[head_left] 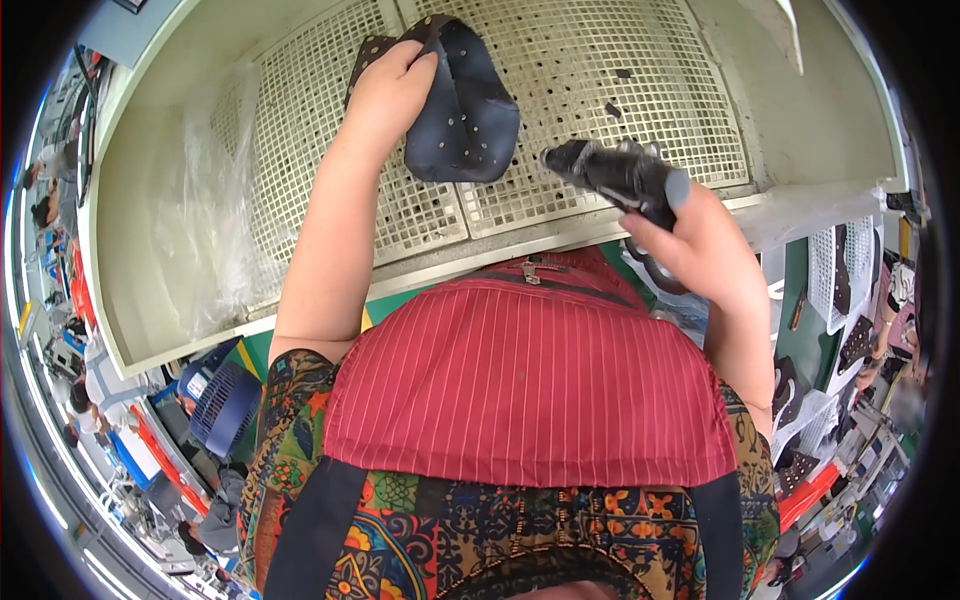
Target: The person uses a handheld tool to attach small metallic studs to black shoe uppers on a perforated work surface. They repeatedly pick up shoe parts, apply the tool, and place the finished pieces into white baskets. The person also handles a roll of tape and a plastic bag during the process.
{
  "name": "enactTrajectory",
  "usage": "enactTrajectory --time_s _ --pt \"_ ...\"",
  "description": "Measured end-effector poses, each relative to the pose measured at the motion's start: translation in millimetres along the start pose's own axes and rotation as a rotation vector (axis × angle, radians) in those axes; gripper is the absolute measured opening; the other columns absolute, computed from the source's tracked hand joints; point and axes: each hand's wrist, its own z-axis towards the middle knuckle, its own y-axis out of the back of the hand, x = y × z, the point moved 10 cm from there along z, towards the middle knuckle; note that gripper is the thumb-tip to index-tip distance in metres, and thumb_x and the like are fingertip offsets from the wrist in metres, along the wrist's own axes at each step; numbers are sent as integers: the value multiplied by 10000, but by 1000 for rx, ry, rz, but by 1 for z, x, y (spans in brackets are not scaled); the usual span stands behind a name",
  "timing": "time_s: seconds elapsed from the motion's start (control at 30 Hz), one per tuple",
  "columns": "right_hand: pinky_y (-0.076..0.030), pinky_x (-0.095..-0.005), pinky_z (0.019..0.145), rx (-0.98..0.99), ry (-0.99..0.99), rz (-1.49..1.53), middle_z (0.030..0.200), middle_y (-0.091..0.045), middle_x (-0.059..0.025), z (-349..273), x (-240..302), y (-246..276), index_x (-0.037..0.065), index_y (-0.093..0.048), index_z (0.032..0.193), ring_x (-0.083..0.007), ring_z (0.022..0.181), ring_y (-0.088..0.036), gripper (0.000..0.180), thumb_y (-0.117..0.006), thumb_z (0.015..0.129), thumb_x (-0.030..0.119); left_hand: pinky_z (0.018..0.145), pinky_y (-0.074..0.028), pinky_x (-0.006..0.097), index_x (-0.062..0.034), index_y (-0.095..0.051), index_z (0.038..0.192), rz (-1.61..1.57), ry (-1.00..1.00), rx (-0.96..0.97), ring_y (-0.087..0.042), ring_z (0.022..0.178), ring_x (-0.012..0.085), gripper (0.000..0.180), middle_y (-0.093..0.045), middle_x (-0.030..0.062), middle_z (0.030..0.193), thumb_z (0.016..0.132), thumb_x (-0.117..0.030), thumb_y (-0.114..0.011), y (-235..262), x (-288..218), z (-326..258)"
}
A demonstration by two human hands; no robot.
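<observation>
My left hand [393, 92] is closed on the upper edge of a dark, curved shoe upper [462, 125]. Small shiny studs or holes dot its blue-black surface, and a brown studded part shows beside my fingers. It hangs over the perforated grating. My right hand [700, 240] grips a black spray gun [625, 178] with small silvery fittings, slightly blurred. Its nozzle points left toward the shoe upper, a short gap apart. Part of its handle is hidden by my fingers.
A pale, walled booth [150, 240] with a grating floor [620, 60] lies ahead. Dark scraps [612, 109] rest on the grating. Clear plastic sheeting [215, 220] covers the left side. A blue fan [224, 408] stands at left, a white basket [845, 270] at right. Other people work farther off.
</observation>
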Motion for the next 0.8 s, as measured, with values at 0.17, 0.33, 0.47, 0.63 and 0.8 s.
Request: enactTrajectory --time_s 0.17,0.33,0.47,0.63,0.8 --pt "-463 -306 656 -173 -308 240 802 -603 -70 16 -78 6 -11 -522 1134 -157 699 -558 391 -628 824 201 715 -453 316 -19 -597 978 -20 -37 2 -587 779 195 267 -631 99 860 884 -238 -478 14 -7 5" --pt "-465 -285 665 -289 -331 301 835 -613 -66 17 -72 2 -27 -515 1142 -136 706 -558 400 -622 833 204 738 -467 348 -26 -598 989 20 -19 52 -614 805 242 283 -644 132 870 873 -251 -471 13 -5 5" --pt "-469 -333 754 -282 -169 107 887 -636 -117 18 -11 1 17 -514 1159 -213 797 -599 378 -615 831 176 758 -463 357 -22 -594 987 16 -63 53 -611 822 271 291 -642 149 875 865 -255 -470 4 -10 7" --pt "-474 -372 735 -228 -101 -86 864 -620 -197 15 8 -4 30 -529 1142 -351 816 -610 373 -631 801 143 782 -457 386 -16 -585 1003 54 -45 46 -606 858 317 317 -638 180 924 860 -269 -458 4 -5 9" --pt "-475 -345 734 -183 -127 32 906 -629 -169 0 -9 -10 28 -532 1159 -274 803 -622 409 -635 799 193 818 -452 385 -26 -583 1041 88 -138 -23 -589 912 358 328 -631 196 961 857 -268 -461 11 -5 8"
